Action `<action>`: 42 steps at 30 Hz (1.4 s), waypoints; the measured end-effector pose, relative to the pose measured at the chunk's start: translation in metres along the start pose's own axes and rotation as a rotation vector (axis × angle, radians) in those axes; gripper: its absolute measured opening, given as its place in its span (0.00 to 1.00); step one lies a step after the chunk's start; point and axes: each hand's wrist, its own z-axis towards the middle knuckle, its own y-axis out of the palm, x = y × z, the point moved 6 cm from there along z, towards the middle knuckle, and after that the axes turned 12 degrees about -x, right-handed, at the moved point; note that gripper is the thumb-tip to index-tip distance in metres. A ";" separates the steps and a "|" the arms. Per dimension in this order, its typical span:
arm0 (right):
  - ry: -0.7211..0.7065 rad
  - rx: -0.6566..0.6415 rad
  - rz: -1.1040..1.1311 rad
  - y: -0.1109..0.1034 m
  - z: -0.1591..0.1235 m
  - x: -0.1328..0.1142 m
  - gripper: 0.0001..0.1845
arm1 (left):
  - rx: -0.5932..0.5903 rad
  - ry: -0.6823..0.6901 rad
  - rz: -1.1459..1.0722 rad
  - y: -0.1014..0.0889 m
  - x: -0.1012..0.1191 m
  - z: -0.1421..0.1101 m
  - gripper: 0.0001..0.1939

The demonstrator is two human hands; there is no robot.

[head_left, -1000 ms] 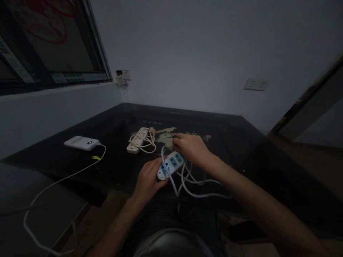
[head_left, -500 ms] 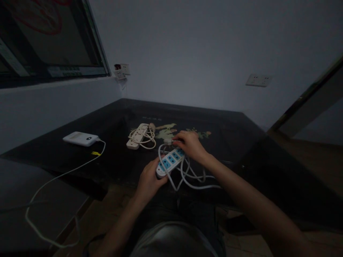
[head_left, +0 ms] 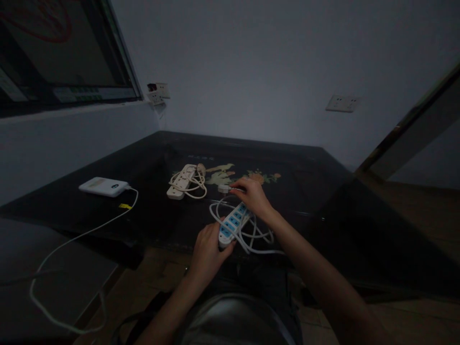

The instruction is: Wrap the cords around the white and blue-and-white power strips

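A white power strip (head_left: 233, 224) with blue sockets lies slanted near the table's front edge. My left hand (head_left: 209, 249) grips its near end, thumb on one side and fingers on the other. Beyond the strip's far end, my right hand (head_left: 251, 194) pinches the white cord just behind its plug (head_left: 224, 189). The plug points left, over the painted flowers on the table. Loops of the strip's white cord (head_left: 257, 235) lie across and to the right of the strip.
A cream power strip (head_left: 179, 186) wrapped in its own cord lies to the left. Farther left is a white power bank (head_left: 104, 187) with a cable hanging off the dark table (head_left: 287, 163). Wall sockets (head_left: 342, 103) sit behind, and a window (head_left: 64, 52) is at upper left.
The strip's near end has shifted right and toward me with my left hand, so the strip stands steeper. My right hand stays at the plug's cord; the cord loops have drawn in leftward.
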 end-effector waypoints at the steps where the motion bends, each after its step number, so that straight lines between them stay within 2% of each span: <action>1: 0.000 -0.017 0.003 0.001 0.000 0.001 0.05 | -0.024 0.011 -0.011 -0.001 -0.001 -0.001 0.26; 6: 0.017 -0.105 0.006 0.004 0.002 0.007 0.06 | -0.283 0.127 -0.099 -0.021 -0.012 -0.003 0.32; 7: 0.018 -0.121 0.005 0.004 0.002 0.009 0.07 | -0.337 0.142 -0.104 -0.028 -0.017 -0.002 0.31; 10: 0.023 -0.147 0.007 0.002 0.004 0.015 0.07 | -0.404 0.123 -0.119 -0.046 -0.036 0.010 0.18; 13: 0.033 -0.119 -0.005 -0.005 0.005 0.018 0.07 | -0.311 0.002 -0.142 -0.057 -0.052 0.028 0.16; 16: 0.040 -0.085 -0.026 -0.012 0.007 0.019 0.06 | -0.245 -0.104 -0.216 -0.052 -0.055 0.044 0.19; 21: 0.053 -0.069 -0.034 -0.019 0.012 0.025 0.07 | -0.235 -0.087 -0.475 -0.030 -0.050 0.067 0.20; 24: 0.064 -0.043 -0.029 -0.022 0.015 0.031 0.07 | -0.277 -0.068 -0.713 -0.018 -0.053 0.078 0.21; 26: 0.067 -0.038 -0.028 -0.022 0.015 0.033 0.07 | -0.296 -0.070 -0.786 -0.014 -0.056 0.084 0.21; 29: 0.049 -0.082 -0.025 -0.019 0.015 0.032 0.07 | -0.303 -0.053 -0.780 -0.015 -0.058 0.089 0.20; 34: -0.026 -0.338 -0.088 0.001 0.015 0.019 0.06 | -0.265 -0.033 -0.653 -0.017 -0.059 0.092 0.23; 38: 0.011 -0.401 -0.236 0.007 0.016 0.012 0.07 | -0.173 -0.032 -0.513 -0.021 -0.061 0.092 0.26; 42: 0.014 -0.459 -0.357 0.012 0.014 0.005 0.05 | -0.147 -0.041 -0.519 -0.023 -0.059 0.091 0.25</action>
